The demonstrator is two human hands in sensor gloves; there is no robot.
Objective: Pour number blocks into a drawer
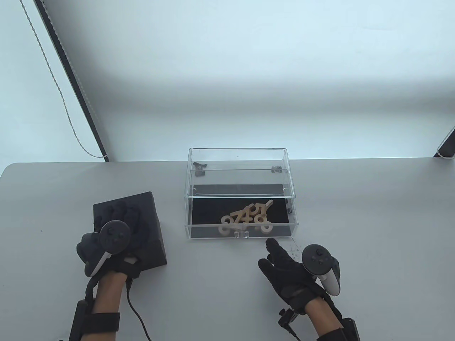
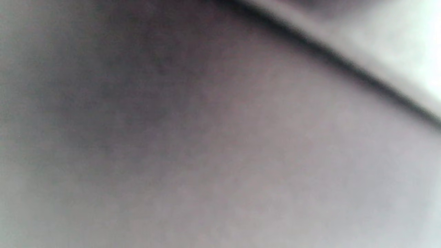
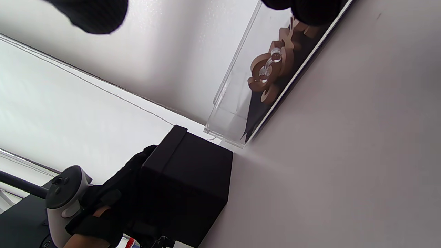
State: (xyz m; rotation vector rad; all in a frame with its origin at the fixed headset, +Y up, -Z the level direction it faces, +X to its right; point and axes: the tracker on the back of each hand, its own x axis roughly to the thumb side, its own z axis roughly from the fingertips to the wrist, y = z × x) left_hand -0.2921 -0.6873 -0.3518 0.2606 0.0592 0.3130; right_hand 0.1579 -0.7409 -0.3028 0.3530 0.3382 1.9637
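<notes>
Number blocks are already in the drawer, piled near its front wall on the dark liner, so the pouring part looks done to me.

Nearest to the camera: the right hand lies on the worktop just in front of the drawer, fingers straight and holding nothing, tips aimed at the little clear handle. My guess is it's lined up to push the drawer shut, since the drawer is pulled out of its clear case.

The left hand is off to the side, fingers spread flat over the top of the black box, not really gripping it, more resting on it. Looks like that's the container the blocks came from, set down well clear of the drawer so it's out of the way. Left wrist view is just a blur, no help there.
</notes>
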